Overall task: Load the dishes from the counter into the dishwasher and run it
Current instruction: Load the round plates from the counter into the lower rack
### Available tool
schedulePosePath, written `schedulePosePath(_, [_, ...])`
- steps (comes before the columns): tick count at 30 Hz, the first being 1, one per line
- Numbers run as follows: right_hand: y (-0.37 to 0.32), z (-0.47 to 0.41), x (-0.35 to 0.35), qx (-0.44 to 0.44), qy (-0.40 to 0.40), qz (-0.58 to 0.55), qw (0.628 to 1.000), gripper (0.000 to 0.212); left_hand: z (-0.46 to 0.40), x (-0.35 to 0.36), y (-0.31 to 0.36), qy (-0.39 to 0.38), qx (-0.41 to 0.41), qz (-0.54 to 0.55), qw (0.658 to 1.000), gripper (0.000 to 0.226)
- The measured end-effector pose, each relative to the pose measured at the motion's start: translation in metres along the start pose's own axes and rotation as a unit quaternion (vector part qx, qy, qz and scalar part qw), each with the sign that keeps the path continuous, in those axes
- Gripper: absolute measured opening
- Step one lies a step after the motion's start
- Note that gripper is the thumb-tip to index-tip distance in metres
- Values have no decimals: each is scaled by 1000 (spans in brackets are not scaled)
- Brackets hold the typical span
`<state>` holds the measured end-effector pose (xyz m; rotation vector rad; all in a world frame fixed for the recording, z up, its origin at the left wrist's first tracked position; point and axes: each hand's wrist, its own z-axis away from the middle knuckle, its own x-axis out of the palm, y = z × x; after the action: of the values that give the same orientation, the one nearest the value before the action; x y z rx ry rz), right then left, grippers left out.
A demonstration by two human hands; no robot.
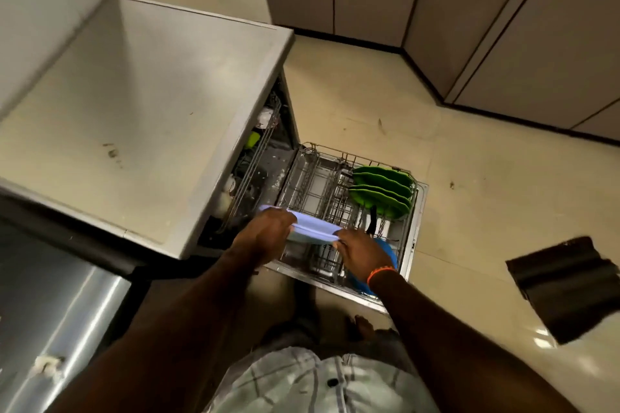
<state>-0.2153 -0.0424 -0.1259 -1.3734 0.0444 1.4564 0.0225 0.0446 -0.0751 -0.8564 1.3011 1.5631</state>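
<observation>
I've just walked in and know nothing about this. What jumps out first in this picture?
Both hands hold a pale blue plate over the pulled-out lower rack of the open dishwasher: the left hand grips its left edge, the right hand its right edge. Bright green plates stand in a row at the rack's far right. A darker blue dish shows just behind the right hand.

Left arm: bare, enters from 7 o'clock, reaches toward 1 o'clock. Left hand (265,233): back up, fingers curled over the near left edge of a pale blue plate (313,228). Right arm: bare, enters from 5 o'clock, reaches toward 11 o'clock; orange band (380,273) at wrist. Right hand (364,253): fingers curled, gripping the plate's right edge. Hands near each other at centre.
</observation>
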Motion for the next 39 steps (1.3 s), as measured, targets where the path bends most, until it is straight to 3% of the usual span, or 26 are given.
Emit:
schedulePosePath(4, [7,-31,22,58,4,-24,998,29,-43,19,-35,-59,-37,22,997,27])
schedulePosePath(6, [16,-50,35,78,6,-34,996,29,-65,31,-50,-128,-51,45,989,44])
schedulePosePath(7, [22,-59,42,86,7,-37,996,28,-74,39,-57,-149,-45,50,987,41])
schedulePosePath(10, [40,-88,61,105,-8,-38,994,30,-84,71,-83,-44,-2,56,997,18])
schedulePosePath(12, [55,-109,75,108,-30,-36,993,32,-89,93,-105,-12,23,47,999,23])
schedulePosePath(17, [80,-148,102,107,-83,-29,990,34,-116,131,-122,-29,8,75,997,36])
schedulePosePath(19, [87,-157,110,105,-107,-27,988,33,-110,134,-124,-10,-17,101,995,32])
schedulePosePath(21, [92,-164,119,104,-129,-21,986,34,-114,141,-136,-48,-15,80,996,28])
schedulePosePath(23, [95,-165,127,107,-143,-9,984,39,-143,159,-123,-159,-163,-1,974,26])
schedulePosePath(24, [96,-163,131,108,-142,-4,984,42,-140,151,-124,-258,-295,21,920,24])
schedulePosePath(25, [98,-162,135,107,-135,1,985,44,-143,153,-133,-224,-400,6,889,29])
schedulePosePath(26, [99,-160,138,106,-126,3,986,46,-133,158,-136,-188,-327,38,925,36])
schedulePosePath(27, [101,-158,141,106,-117,1,987,47,-123,168,-142,-173,-177,-4,969,38])
schedulePosePath(28, [102,-157,144,106,-110,0,988,47,-125,180,-146,-102,-56,-36,993,40])
schedulePosePath(29, [102,-156,146,103,-103,-1,989,48,-120,180,-148,-34,27,12,999,40])
schedulePosePath(30, [103,-156,148,101,-97,-2,990,49,-113,174,-157,-29,70,15,997,38])
schedulePosePath(32, [103,-156,150,97,-84,3,992,50,-114,175,-158,-58,49,-12,997,38])
schedulePosePath(35, [101,-154,149,83,-78,4,993,52,-111,180,-156,-48,65,-8,997,55])
schedulePosePath(39, [98,-152,145,91,-77,5,993,56,-102,165,-157,5,76,-5,997,39])
